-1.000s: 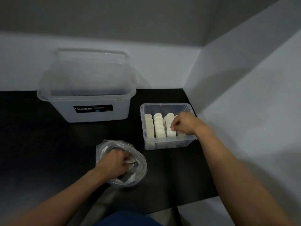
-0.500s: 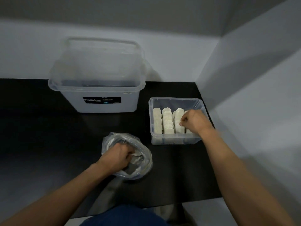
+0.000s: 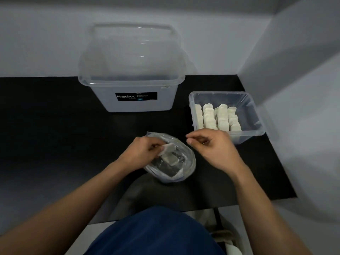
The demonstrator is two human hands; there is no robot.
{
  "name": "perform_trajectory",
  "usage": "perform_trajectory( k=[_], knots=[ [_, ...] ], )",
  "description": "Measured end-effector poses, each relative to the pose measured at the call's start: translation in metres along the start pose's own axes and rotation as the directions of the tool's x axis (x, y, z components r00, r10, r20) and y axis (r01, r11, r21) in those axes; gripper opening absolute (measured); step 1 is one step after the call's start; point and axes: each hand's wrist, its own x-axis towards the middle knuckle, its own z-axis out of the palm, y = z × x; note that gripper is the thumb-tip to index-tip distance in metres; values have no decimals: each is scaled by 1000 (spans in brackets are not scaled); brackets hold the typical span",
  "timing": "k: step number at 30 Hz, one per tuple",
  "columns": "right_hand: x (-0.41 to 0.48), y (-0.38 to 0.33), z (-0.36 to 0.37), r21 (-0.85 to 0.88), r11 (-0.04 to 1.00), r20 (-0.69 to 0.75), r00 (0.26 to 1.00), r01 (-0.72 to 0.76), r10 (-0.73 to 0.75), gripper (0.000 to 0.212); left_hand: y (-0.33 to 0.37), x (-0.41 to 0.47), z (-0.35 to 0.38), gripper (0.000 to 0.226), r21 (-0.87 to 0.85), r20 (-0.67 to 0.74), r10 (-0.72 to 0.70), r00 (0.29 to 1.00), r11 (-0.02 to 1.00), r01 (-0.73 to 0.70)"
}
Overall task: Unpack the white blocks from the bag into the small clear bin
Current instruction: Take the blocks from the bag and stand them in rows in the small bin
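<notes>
Large bin [image 3: 132,100]: we note the clear tub labelled Megabox at the back left of the black table [image 3: 55,126], apparently with nothing in it, unmoved since a second ago; it plays no part in this step.

Left hand [image 3: 141,153]: a second ago it was down inside the bag [image 3: 173,162]; now it has come up to the bag mouth, closed in a pinch around one white block [image 3: 168,149]. That block is clear of the plastic on its upper side but not yet away from the bag.

Bag contents: we see at least one more pale block [image 3: 171,159] lower in the bag; how many remain we cannot tell through the crumpled plastic.

Right hand [image 3: 211,150]: half a second ago it was in the small clear bin [image 3: 257,131], seating a block in the rows. It has since withdrawn to just right of the bag, fingers loosely curled, thumb and forefinger parted, holding nothing.

Small clear bin, contents: white blocks [image 3: 217,118] stand on edge in four rows, filling the left and middle of the bin; the right-hand strip is bare.

Reading: one placement finished, the next block already drawn. We judge a left-to-right handover comes next, then placement in the rightmost row.

Progress: we estimate well past halfway.
</notes>
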Motion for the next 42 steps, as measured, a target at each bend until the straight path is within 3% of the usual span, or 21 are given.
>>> perform_trajectory(
  k=[2,5,9,15,18,22,29,32,36,39,42],
  knots=[
    [0,-2,15,-38,999,-29,999,33,-34,19,0,-5,-3,18,-346,19,-126,992,930,125],
    [1,-12,26,19,1000,-38,999,0,1,26,3,-14,-1,22,-726,94,-201,975,656,205],
    [2,-29,27,59,997,-53,997,51,-48,16,5,-22,3,24,-857,175,-143,974,466,223],
    [6,-50,24,-166,971,-5,985,172,-175,13,9,-18,1,25,-895,166,-62,984,410,177],
    [7,-57,22,-244,949,-43,976,198,-214,14,11,-14,-2,28,-872,153,-24,988,467,147],
    [10,-61,20,-332,919,-78,965,214,-252,18,13,-12,-4,35,-759,93,9,996,648,65],
    [6,-63,12,-316,922,-48,967,222,-250,27,13,-8,1,23,-758,34,6,999,652,22],
    [6,-62,2,-408,879,18,964,248,-264,22,17,-5,2,24,-740,19,22,1000,673,-1],
    [4,-61,-15,-473,849,-83,948,233,-307,21,24,3,4,40,-684,-2,40,999,729,-30],
    [6,-50,-33,-556,810,-112,948,189,-298,20,33,13,5,42,-480,-93,49,994,873,-88],
    [8,-33,-63,-576,807,-251,912,129,-324,16,48,25,5,36,-197,-187,155,970,962,-191]
  ],
)
